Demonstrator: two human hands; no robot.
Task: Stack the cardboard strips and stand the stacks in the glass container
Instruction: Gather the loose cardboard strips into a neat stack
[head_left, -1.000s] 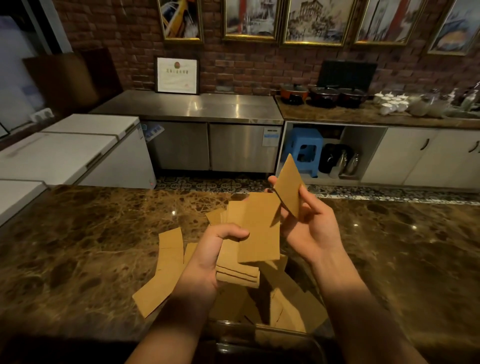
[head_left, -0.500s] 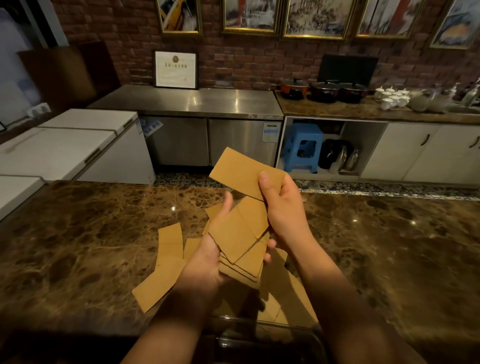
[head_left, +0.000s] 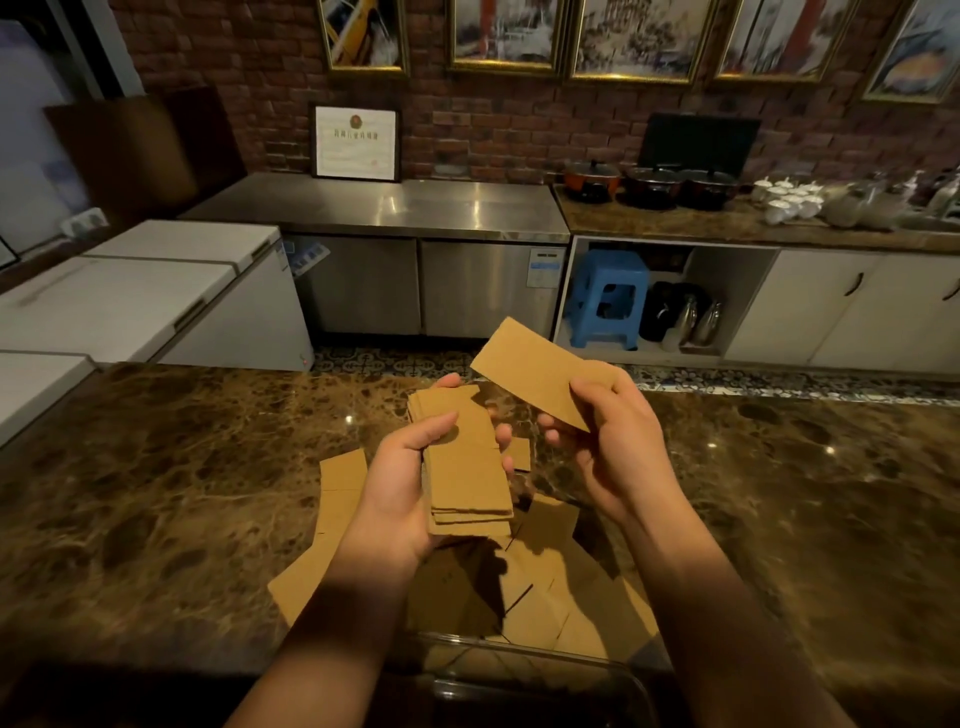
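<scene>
Both hands raised over the brown marble table (head_left: 182, 493), each gripping cardboard.
Left hand (head_left: 400, 488) cups a squared stack of tan cardboard strips (head_left: 467, 467); right hand (head_left: 618, 447) pinches a single tan strip (head_left: 540, 371) just beside it; the clear glass container (head_left: 545, 670) sits at the table's near edge.

Single head-worn view, forward and down, close over the countertop (head_left: 156, 493).

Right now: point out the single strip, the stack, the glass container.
single strip (head_left: 540, 371), head view, middle of its face
stack (head_left: 467, 462), head view, top strip's face
glass container (head_left: 519, 649), head view, far rim
</scene>
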